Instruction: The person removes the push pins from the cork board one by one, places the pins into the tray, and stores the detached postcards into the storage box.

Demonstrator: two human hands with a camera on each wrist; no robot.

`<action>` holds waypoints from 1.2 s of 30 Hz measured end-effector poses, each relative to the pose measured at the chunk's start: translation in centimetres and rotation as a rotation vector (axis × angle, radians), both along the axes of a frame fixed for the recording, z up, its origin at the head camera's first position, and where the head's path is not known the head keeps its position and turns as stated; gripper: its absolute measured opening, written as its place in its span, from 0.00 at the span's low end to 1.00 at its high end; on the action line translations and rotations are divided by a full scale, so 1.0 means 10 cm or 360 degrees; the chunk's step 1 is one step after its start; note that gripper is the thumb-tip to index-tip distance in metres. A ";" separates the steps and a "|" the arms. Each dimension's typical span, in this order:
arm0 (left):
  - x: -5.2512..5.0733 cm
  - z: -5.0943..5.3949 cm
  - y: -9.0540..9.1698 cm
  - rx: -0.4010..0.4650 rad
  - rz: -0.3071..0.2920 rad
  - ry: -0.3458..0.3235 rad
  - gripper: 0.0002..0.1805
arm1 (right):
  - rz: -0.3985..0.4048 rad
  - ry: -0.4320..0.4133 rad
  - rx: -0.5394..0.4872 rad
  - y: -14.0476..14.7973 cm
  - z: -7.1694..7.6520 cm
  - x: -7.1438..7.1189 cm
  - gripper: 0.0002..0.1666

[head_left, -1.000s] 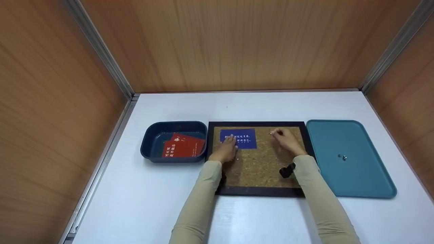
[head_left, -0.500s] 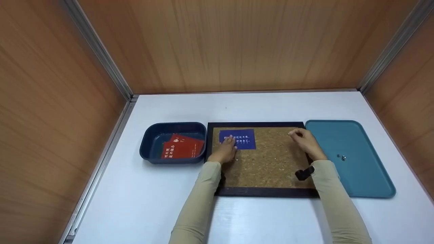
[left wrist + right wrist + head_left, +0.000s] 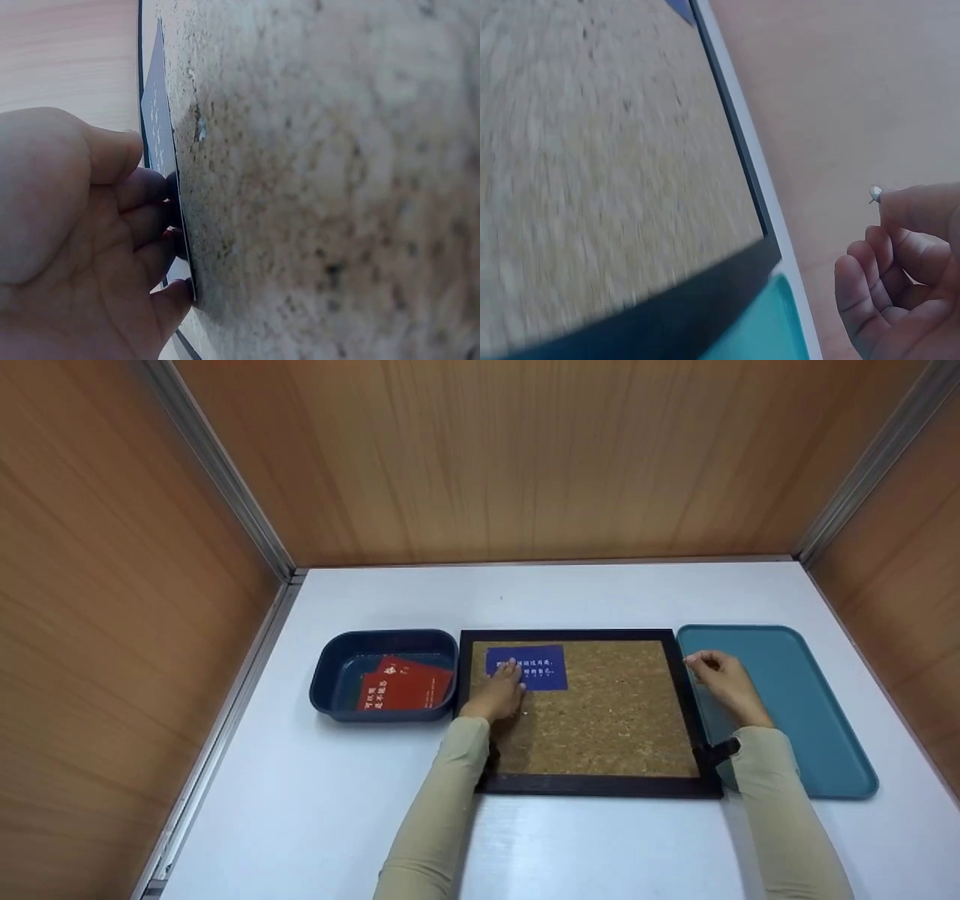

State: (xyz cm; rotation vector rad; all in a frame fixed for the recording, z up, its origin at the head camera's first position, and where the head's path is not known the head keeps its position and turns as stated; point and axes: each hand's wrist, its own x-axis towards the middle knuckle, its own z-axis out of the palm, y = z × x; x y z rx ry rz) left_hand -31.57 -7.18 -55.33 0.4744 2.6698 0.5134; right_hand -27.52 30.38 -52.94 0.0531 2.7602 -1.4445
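My left hand (image 3: pixel 495 695) rests its extended fingers on a blue card (image 3: pixel 546 671) with white writing, which lies at the upper left of a cork board (image 3: pixel 592 727). In the left wrist view the fingertips touch the card (image 3: pixel 156 112), seen nearly edge-on. Over the left side of the teal tray (image 3: pixel 795 675), my right hand (image 3: pixel 726 682) pinches a small silver thumbtack (image 3: pixel 875 193) between thumb and index finger. Its short point shows in the right wrist view, and the other fingers are loosely curled. The middle of the tray is hidden by my right hand and wrist.
A dark blue bin (image 3: pixel 330 690) at the left holds red cards (image 3: pixel 405 686) with white writing. The cork board's dark frame (image 3: pixel 585 785) lies between bin and tray. Wooden panels (image 3: pixel 525 465) enclose the white table (image 3: pixel 360 825) at the back and sides.
My right hand has moved rightward from above the cork board to the tray's left side, covering the small silver tacks seen there before. My left hand stays on the blue card.
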 end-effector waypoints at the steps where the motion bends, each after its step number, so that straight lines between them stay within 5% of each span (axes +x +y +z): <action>1: 0.00 0.00 0.00 0.0004 0.0004 -0.0007 0.28 | -0.0009 0.0009 0.0015 0.04 0.00 0.01 0.30; 13: 0.00 0.00 -0.01 0.0030 0.0002 -0.0033 0.28 | -0.0129 0.0102 0.0114 0.38 -0.07 0.20 0.28; 36: -0.01 0.01 -0.02 -0.0009 -0.0006 0.0017 0.28 | -0.0266 -0.0093 0.0118 0.83 -0.29 0.41 0.32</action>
